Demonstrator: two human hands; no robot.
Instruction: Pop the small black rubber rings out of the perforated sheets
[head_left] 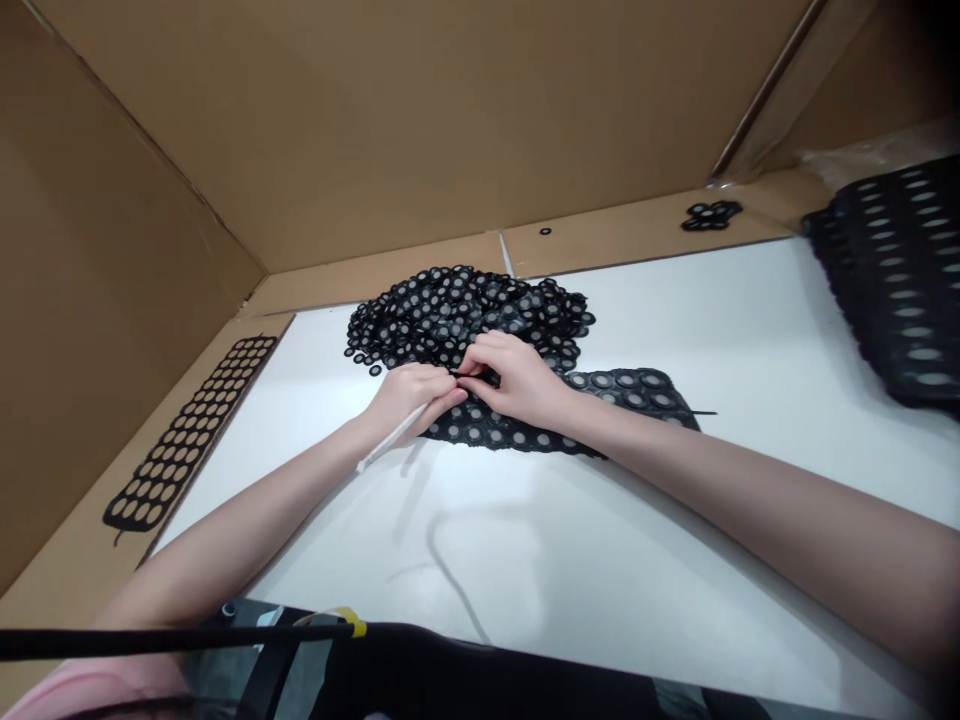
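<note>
A black rubber-like sheet of round ring-shaped pieces (519, 439) lies on the white board under my hands. At its upper left edge my left hand (415, 395) is closed, with a thin white stick (390, 437) running out of it toward the wrist. My right hand (517, 378) pinches thumb and forefinger together at the sheet's edge, close to the left fingertips. What sits right between the fingertips is mostly hidden. Just behind both hands rises a heap of loose black rings (457, 305) with pale centres.
At the left, a black sheet with empty round holes (191, 435) lies on cardboard. A stack of ring sheets (892, 280) stands at the right. A small cluster of rings (709, 215) and a single ring (545, 231) lie at the back. Cardboard walls (450, 120) enclose the white board (337, 560).
</note>
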